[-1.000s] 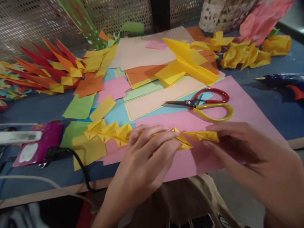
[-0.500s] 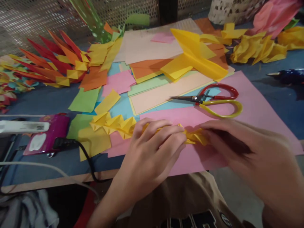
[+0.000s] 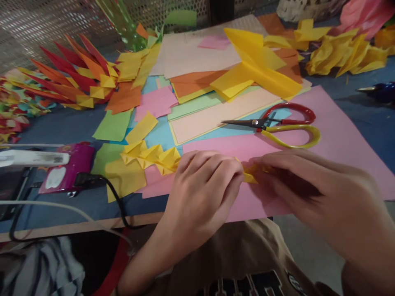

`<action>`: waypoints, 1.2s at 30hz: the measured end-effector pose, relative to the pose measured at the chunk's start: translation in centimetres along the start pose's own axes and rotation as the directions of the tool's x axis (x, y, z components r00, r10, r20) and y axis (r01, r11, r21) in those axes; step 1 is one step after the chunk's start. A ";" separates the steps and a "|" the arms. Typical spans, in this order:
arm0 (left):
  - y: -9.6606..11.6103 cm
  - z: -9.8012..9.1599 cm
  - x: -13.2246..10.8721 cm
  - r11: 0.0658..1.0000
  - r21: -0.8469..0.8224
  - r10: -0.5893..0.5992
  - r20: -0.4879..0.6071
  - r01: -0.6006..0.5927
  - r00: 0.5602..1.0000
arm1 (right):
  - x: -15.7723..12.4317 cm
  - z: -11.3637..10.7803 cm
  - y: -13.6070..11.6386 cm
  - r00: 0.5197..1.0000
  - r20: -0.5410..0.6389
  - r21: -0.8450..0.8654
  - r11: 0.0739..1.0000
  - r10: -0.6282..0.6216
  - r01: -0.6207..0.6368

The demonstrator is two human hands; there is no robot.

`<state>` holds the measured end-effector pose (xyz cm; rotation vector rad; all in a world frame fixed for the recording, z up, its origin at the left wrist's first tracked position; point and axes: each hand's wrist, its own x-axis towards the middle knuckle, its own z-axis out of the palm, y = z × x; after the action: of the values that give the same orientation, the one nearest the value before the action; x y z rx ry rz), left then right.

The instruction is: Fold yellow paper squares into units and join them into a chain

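Observation:
A chain of folded yellow paper (image 3: 150,156) with pointed segments runs from the left across the pink sheet (image 3: 336,139). My left hand (image 3: 203,191) lies over its middle with fingers curled round it, hiding that stretch. At the chain's right end my right hand (image 3: 321,193) pinches the yellow folds between thumb and fingers; the fingertips are partly in shadow. Just beyond my hands, scissors (image 3: 254,123) with one red and one yellow handle loop rest across the paper, blades pointing left.
Stacked coloured paper (image 3: 212,111) fills the middle. A large folded yellow piece (image 3: 259,68) lies behind the scissors. Red and orange spiky folded paper (image 3: 77,74) stands at far left. A purple box (image 3: 69,168) with cables is at left, a dark blue tool (image 3: 381,91) at far right.
The view has shifted slightly, so the table's things sit a little farther right and higher. My left fingers have curled closer together on the chain; my right hand still pinches its end.

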<state>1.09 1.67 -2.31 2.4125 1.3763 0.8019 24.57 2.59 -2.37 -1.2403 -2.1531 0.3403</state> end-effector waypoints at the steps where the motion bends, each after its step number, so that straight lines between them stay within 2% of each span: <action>1: 0.1 0.0 0.0 1.000 -0.007 -0.009 0.002 0.009 1.000 | 0.0 0.0 0.0 1.000 0.009 -0.002 1.000 0.001 -0.001; 6: 0.7 0.2 0.3 0.997 -0.024 -0.078 -0.018 0.077 0.997 | -0.5 -0.1 0.3 0.998 0.015 -0.016 0.998 0.060 -0.060; 13: 1.0 0.4 0.9 0.986 -0.038 -0.163 0.034 0.164 0.986 | -0.5 -0.2 0.2 0.997 0.001 -0.001 0.997 0.080 -0.080; 21: 1.0 0.8 0.9 0.987 0.008 -0.160 0.015 0.160 0.987 | -0.7 0.1 -0.3 0.998 0.003 -0.030 0.998 0.055 -0.055; 23: 1.0 0.9 0.8 0.990 0.049 -0.133 0.005 0.133 0.991 | -1.0 0.3 -0.3 0.999 -0.039 -0.073 0.997 0.017 -0.020; 25: 1.2 1.0 0.6 0.985 0.145 -0.083 -0.074 0.093 0.994 | -1.4 0.5 -0.1 0.995 -0.087 -0.103 0.994 -0.043 0.034; 28: 1.7 0.9 -0.4 0.951 0.310 0.061 -0.203 0.005 0.977 | -2.0 0.7 0.3 0.990 -0.045 -0.087 0.988 -0.134 0.129; 29: 1.9 0.8 -0.8 0.939 0.340 0.120 -0.198 -0.046 0.973 | -2.1 0.7 0.4 0.988 -0.022 -0.085 0.985 -0.154 0.152; 32: 2.0 0.8 -2.3 0.901 0.381 0.249 -0.066 -0.206 0.966 | -2.5 0.7 0.5 0.987 -0.013 -0.121 0.980 -0.160 0.157; 36: 1.4 1.1 -3.4 0.868 0.419 0.289 0.006 -0.265 0.957 | -3.1 0.6 0.6 0.985 -0.044 -0.126 0.979 -0.168 0.161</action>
<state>1.35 -1.94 -3.67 2.9949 1.3504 0.6981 25.77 0.36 -4.33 -1.1136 -2.2395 0.1049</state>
